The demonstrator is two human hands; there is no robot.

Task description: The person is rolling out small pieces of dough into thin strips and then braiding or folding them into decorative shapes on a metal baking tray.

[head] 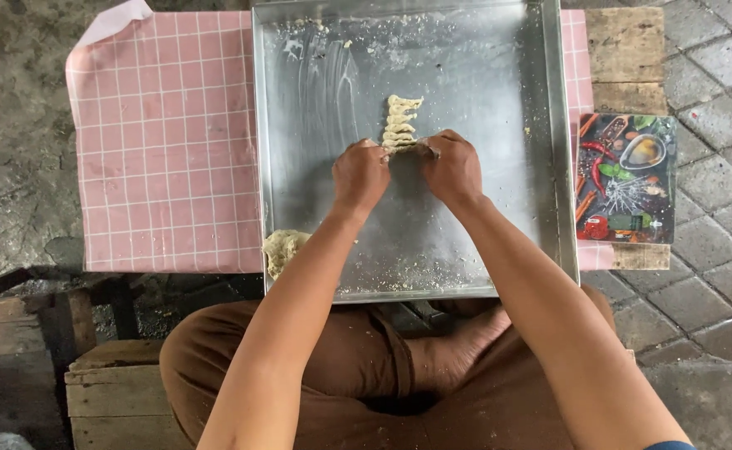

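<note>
At mid-tray (549, 167) I see my left hand (360, 175) and right hand (452, 167) pinching the near end of a dough twist (400, 123), several pleats formed, with a dough lump (282, 248) unshaped at the corner.
</note>
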